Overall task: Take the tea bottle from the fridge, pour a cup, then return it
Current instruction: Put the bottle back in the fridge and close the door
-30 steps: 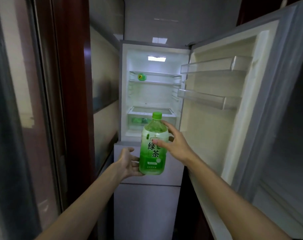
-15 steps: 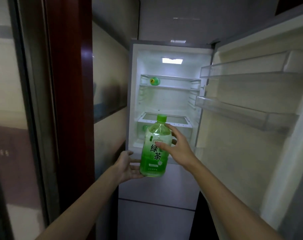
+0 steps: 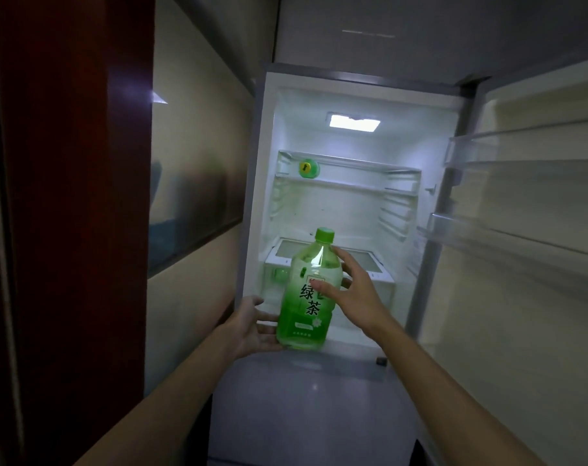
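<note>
I see the tea bottle (image 3: 307, 297) upright in the air, just before the front edge of the open fridge (image 3: 262, 196), low in its upper compartment. The green cap (image 3: 324, 234) is on. The right hand (image 3: 353, 294) grips the bottle from the right side: the thumb lies across the label and the fingers (image 3: 344, 260) are curled round the shoulder. The left hand (image 3: 252, 327) supports the bottle near its base, with fingers loosely stretched against it and the thumb standing apart. On the upper shelf (image 3: 349, 185), near its left end, lies a small round green thing (image 3: 308, 168). The fridge door (image 3: 521, 280) stands open at the right.
</note>
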### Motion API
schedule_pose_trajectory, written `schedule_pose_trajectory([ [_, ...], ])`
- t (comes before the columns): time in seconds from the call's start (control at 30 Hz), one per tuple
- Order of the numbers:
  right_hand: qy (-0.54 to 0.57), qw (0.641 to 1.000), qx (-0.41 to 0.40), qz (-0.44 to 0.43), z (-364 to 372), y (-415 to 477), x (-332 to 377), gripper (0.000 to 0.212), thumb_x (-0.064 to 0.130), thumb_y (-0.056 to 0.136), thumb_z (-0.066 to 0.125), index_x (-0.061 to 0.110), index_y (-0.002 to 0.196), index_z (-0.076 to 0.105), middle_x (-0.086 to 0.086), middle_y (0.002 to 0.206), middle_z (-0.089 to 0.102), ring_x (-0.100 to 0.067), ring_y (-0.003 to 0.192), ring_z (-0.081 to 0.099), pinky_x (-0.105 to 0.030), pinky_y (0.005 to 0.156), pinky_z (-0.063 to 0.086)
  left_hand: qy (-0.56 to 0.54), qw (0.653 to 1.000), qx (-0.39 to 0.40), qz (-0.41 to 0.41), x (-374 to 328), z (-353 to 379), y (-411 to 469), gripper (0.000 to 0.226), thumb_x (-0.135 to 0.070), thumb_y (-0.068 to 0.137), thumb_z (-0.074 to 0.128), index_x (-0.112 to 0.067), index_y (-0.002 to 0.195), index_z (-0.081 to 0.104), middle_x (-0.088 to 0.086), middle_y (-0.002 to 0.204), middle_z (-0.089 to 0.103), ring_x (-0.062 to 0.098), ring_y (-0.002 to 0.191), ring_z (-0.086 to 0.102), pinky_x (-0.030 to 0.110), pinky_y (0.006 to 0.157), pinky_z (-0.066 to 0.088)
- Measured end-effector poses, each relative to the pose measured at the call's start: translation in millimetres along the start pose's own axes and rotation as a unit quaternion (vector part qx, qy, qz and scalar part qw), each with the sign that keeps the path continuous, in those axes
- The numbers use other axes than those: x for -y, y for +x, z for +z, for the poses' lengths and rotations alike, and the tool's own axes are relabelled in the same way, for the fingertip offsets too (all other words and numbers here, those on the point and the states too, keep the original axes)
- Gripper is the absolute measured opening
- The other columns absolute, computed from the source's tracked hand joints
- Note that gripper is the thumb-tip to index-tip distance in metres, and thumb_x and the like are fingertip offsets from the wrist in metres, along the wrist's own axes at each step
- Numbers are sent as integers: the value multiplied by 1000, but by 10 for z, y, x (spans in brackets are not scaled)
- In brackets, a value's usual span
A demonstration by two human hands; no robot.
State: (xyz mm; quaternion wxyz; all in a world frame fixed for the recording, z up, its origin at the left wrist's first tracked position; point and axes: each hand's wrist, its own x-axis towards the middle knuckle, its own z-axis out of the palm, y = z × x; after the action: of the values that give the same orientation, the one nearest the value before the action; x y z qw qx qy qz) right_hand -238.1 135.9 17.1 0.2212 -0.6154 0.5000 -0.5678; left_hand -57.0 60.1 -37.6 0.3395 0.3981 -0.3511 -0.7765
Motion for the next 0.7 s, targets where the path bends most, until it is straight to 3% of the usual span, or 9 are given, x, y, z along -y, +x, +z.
schedule_pose_trajectory([
  [0.1,1,1000,-14,5,20,384,-135,78,14,78,80,31,143,39,-1,119,58,-3,100,60,-12,62,52,0,1000,3,-4,-233,7,407,47,-34,99,32,8,104,53,26,98,57,38,82,59,50,73,50],
  [0.2,-8,1000,-19,5,39,712,-292,69,14,77,81,31,134,46,1,116,60,-7,99,63,-17,65,55,-2,1000,3,-12,-382,3,765,47,-33,99,31,9,106,51,26,100,57,39,85,59,52,84,47],
  [0.3,-19,999,-27,8,34,971,-457,68,15,76,82,29,133,49,1,115,61,-10,99,65,-22,69,57,-3,1000,12,-21,-471,1,1026,50,-33,99,30,10,114,50,29,107,57,40,88,59,51,80,48],
  [0.43,-22,999,-44,4,20,1282,-676,71,17,76,82,27,137,46,-2,118,62,-9,99,65,-18,65,55,-3,1000,10,-17,-643,29,1400,52,-33,99,31,11,120,49,29,107,57,40,88,60,51,77,49],
  [0.53,-39,998,-46,-4,-20,1537,-830,71,20,75,83,30,136,46,-6,117,64,-12,99,67,-19,66,56,-5,1000,9,-20,-757,72,1672,53,-33,99,31,13,119,49,28,100,58,40,86,59,50,79,48],
  [0.7,-24,998,-54,-5,-132,2061,-1054,68,18,75,83,28,132,50,-8,117,64,-18,95,69,-27,67,59,-9,1000,12,-6,-996,237,2102,49,-30,99,31,13,108,50,26,97,57,37,83,58,47,70,49],
])
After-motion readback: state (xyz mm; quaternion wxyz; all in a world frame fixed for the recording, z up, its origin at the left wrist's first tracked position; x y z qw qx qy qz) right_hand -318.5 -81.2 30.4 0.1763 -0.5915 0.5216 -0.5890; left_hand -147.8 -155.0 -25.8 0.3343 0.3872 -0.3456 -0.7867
